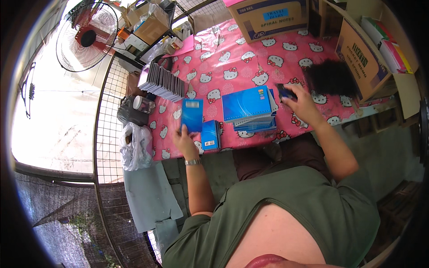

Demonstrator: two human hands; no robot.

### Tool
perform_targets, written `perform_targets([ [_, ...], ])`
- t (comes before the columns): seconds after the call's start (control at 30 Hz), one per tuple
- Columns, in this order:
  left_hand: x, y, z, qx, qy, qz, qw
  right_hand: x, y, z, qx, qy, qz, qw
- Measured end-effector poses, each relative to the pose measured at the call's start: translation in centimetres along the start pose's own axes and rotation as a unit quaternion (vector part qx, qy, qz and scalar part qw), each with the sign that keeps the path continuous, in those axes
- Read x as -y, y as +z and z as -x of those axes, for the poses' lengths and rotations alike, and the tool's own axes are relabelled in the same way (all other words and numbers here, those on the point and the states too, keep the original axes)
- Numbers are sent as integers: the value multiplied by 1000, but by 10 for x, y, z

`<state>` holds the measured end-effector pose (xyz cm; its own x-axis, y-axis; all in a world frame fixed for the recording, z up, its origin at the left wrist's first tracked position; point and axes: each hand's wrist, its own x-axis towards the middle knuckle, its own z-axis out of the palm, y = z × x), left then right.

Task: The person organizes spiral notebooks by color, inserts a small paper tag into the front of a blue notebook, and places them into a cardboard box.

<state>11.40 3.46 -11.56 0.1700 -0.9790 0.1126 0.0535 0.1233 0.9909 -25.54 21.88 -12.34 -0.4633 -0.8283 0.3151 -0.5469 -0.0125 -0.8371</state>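
My left hand (184,141) pinches the lower edge of a thin blue notebook (192,117), held upright above the pink table cover. Just to its right lies a spiral-bound blue notepad (209,135) with a small white label. In the middle sits a stack of blue spiral notebooks (248,105), slightly uneven at the sides. Right of that stack, my right hand (303,105) has its fingers closed on a small dark object (286,92); its kind cannot be made out.
A long row of spiral notebooks (161,82) stands at the left. Beside it are a white-lidded jar (142,104) and plastic bags (136,147). Cardboard boxes (272,22) stand at the back and right, near a black furry patch (330,79). A fan (87,38) is at far left.
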Motion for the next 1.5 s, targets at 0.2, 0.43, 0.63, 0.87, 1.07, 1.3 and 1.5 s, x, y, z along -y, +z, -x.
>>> perform_targets([
  [0.2, 113, -59, 15, -51, -123, -87, 987, -95, 44, 70, 83, -21, 233, 969],
  [0.43, 148, -91, 9, -35, -23, -432, 901, -119, -21, -31, -113, 31, 402, 908],
  [0.63, 152, -88, -3, -63, 19, -452, 890, -180, -51, -56, -69, 109, 558, 820],
  [0.87, -71, 98, 69, 228, 491, -299, 786, -177, -61, -76, -149, 119, 447, 874],
  [1.07, -96, 137, 89, 454, 510, -393, 615, -81, -84, -84, -203, -105, 222, 948],
  [1.3, -135, 143, 65, 483, 445, -371, 656, 70, -54, -37, 72, -181, -60, 979],
  [1.5, -120, 169, 65, 400, 497, -351, 685, 82, -32, -40, 24, -247, -45, 968],
])
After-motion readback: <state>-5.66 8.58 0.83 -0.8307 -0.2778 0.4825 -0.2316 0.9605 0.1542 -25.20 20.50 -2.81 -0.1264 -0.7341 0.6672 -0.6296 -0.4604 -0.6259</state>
